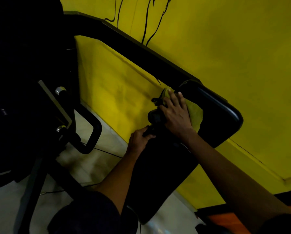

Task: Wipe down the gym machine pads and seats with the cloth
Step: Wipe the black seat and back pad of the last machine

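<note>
While the right hand (175,114) lies flat, fingers spread, pressing the cloth (195,115) against the pad (223,119) near its upper edge, the left hand (139,141) curls round a dark handle (149,130) just below. The cloth sits bunched under the palm, so a hard stroke may only drag a narrow strip and leave the far corner unwiped. Fingertips are close to a black bracket (155,117) and could snag there. If the handle shifts, the pad may too.

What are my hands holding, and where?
Left hand grips the lower end of a dark object beside the pad; right hand presses the cloth flat, gripping nothing.
</note>
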Demonstrator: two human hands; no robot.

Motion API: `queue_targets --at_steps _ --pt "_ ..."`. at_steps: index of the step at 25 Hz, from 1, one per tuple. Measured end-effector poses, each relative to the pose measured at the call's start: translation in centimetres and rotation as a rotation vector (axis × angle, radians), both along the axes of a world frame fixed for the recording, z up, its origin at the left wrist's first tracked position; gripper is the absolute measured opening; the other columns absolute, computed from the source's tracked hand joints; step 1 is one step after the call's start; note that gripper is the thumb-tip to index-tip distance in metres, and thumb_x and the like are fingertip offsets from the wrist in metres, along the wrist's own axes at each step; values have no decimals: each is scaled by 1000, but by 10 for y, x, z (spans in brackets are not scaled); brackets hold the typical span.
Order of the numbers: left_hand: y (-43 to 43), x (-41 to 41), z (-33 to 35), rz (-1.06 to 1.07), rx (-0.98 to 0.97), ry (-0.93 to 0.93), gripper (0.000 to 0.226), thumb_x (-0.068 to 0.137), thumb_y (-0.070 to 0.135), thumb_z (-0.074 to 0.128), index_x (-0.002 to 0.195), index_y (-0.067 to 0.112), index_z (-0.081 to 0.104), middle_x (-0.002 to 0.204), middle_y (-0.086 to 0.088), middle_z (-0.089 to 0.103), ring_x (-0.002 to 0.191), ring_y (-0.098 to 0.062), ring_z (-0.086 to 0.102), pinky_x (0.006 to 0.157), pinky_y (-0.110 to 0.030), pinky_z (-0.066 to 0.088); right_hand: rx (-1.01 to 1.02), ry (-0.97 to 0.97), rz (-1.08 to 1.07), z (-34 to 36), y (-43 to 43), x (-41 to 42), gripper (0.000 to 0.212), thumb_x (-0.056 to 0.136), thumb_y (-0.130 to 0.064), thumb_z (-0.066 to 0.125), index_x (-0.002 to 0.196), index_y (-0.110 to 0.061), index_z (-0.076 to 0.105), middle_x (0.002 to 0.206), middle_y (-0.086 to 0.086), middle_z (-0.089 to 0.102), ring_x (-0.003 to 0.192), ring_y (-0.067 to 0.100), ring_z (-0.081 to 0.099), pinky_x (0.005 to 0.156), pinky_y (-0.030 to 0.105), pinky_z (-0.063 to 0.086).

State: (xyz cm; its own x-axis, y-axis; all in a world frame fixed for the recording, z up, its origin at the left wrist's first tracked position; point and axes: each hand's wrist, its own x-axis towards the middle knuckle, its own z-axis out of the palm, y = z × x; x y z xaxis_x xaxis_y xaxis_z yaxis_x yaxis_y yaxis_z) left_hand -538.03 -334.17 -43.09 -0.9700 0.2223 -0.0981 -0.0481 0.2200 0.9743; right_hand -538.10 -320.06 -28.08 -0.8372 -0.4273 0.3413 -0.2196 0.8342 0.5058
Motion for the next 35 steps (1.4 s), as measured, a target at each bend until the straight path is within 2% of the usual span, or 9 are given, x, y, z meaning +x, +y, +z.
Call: queue_targets --at_steps 4,9,13,18,21,24,27,30,35 --pt "-2 -6 0 -7 -12 -9 57 84 41 75 136 25 59 128 1 67 121 -22 59 94 -37 52 36 -15 56 -1 27 27 45 85 -24 66 130 -23 58 156 9 39 153 37 9 123 56 4" --pt "1 0 1 37 21 -34 58 85 39 75 138 21 58 130 -2 66 121 -22 59 90 -30 51 21 -33 50 -9 10 8 47 83 -25 70 129 -21 59 155 10 40 153 36 9 123 55 9" --pt "-8 9 -19 -67 31 -13 66 92 36 67 150 19 40 148 -3 49 136 -20 45 96 -21 40 8 -70 52 -36 38 47 58 84 -26 61 141 -21 52 165 7 21 154 33 1 124 52 4" --pt "-38 37 -62 -195 -23 -37 72 98 24 60 156 34 19 158 3 34 142 -22 37 109 -35 40 -65 -156 5 -80 49 79 65 77 -24 44 141 -22 53 163 8 28 153 34 15 123 47 10" --pt "-40 38 -69 -220 -75 -23 74 99 21 56 156 40 14 160 7 29 143 -22 35 110 -46 41 -73 -237 19 -84 27 63 61 78 -22 58 139 -22 54 160 13 31 150 35 23 115 46 18" --pt "-43 38 -84 -219 -91 -15 71 100 14 52 157 34 15 161 7 27 144 -22 34 111 -45 40 -136 -269 4 -88 9 51 62 78 -18 67 138 -20 52 159 17 32 148 40 26 111 48 19" --pt "-44 47 -102 -230 -76 -3 73 100 8 50 158 29 12 164 5 17 149 -18 22 117 -42 33 -91 -301 26 -95 22 61 65 79 -17 64 142 -23 49 164 12 21 151 39 17 117 50 19" --pt "-43 48 -114 -211 -83 1 76 97 7 51 158 30 12 164 7 15 148 -19 24 115 -42 35 -75 -278 16 -100 23 63 63 82 -24 64 143 -21 49 166 13 16 151 41 14 120 54 19" --pt "-35 51 -125 -148 -148 33 74 92 5 51 155 31 24 161 9 27 140 -22 39 106 -41 44 -46 -312 74 -126 -21 31 51 85 -30 62 135 -18 58 155 19 39 146 44 28 119 54 16"
